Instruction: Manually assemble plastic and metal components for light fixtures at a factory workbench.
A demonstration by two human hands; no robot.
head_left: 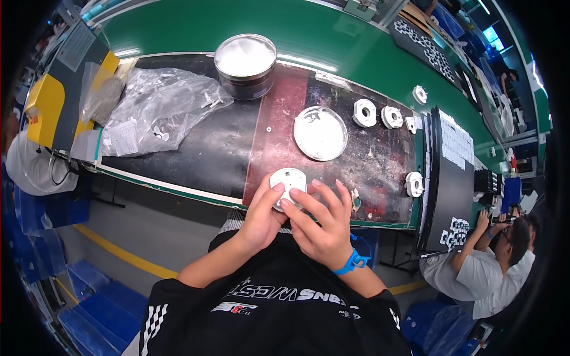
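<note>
At the near edge of the workbench [196, 160], both hands clasp a small round white part [288, 183] just above the person's chest. The left hand [262, 216] wraps it from below, thumb on its face; the right hand [320, 222] grips its right side. A shallow white dish [320, 133] lies just beyond, a round tin [245, 65] farther back.

clear plastic bag [159, 107] | table left | white label [123, 137] inside
</note>
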